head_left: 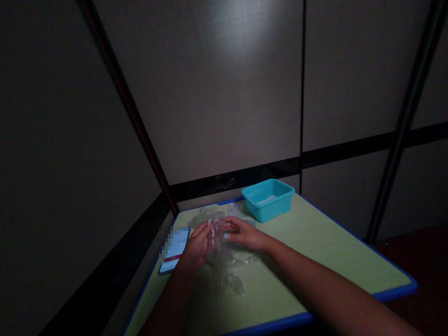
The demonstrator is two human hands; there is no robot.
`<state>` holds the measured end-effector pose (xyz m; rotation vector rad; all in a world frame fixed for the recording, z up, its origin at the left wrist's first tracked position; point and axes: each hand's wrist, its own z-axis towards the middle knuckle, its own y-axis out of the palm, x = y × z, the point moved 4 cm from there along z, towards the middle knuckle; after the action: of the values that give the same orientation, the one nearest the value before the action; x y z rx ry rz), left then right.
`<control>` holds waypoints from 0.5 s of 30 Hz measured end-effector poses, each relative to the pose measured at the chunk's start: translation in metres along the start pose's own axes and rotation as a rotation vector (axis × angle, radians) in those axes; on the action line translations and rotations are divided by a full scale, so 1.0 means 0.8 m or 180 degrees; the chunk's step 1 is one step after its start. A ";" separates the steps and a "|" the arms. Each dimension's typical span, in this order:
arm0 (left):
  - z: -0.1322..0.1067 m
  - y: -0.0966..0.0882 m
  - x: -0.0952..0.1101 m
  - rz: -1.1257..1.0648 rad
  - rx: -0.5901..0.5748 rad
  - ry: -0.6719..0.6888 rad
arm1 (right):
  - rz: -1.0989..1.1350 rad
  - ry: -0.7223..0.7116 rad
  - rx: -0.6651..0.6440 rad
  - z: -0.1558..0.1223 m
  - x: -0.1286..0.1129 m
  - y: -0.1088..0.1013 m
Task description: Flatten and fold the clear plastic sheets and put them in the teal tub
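The phone screen is partly pixelated, and the basin contents are too dim to tell.

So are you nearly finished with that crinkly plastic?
Probably not. Both the left hand and right hand grip one clear plastic bag. More clear plastic lies behind them. The teal tub holds only something small and pale, so little looks done.

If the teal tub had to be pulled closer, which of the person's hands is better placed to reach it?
Probably the right hand. It lies on the tub's side of the green table, nearer than the left hand, which is beside the phone. Both hands hold clear plastic wrap.
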<state>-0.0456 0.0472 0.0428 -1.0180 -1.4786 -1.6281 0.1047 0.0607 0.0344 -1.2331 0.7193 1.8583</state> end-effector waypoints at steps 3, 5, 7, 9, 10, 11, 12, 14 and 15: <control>-0.003 0.007 -0.001 -0.0095 -0.0206 0.0086 | 0.0169 0.0090 0.0090 0.003 0.003 -0.002; -0.004 0.012 -0.001 -0.0187 -0.0360 0.0144 | 0.0048 0.0154 0.0288 0.005 0.001 -0.012; -0.003 0.016 -0.002 -0.0244 -0.0448 0.0122 | -0.0060 0.0115 0.0528 0.008 -0.003 -0.023; -0.002 0.016 -0.004 -0.0260 -0.0411 0.0023 | -0.0115 -0.0001 0.0794 0.009 -0.009 -0.033; -0.001 0.016 -0.005 -0.0261 -0.0364 -0.0062 | -0.0142 -0.0063 0.0917 0.009 -0.012 -0.037; -0.001 0.015 -0.006 -0.0257 -0.0320 -0.0156 | -0.0189 -0.0120 0.1043 0.009 -0.015 -0.039; -0.001 0.016 -0.007 -0.0258 -0.0294 -0.0249 | -0.0263 -0.0176 0.1192 0.008 -0.019 -0.042; -0.001 0.017 -0.009 -0.0269 -0.0348 -0.0392 | -0.0500 -0.0291 0.1554 0.004 -0.026 -0.047; -0.001 0.019 -0.010 -0.0261 -0.0399 -0.0411 | -0.0649 -0.0335 0.1728 0.001 -0.030 -0.049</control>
<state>-0.0288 0.0446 0.0423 -1.1645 -1.5362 -1.7602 0.1429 0.0751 0.0553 -0.8161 0.9248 1.4193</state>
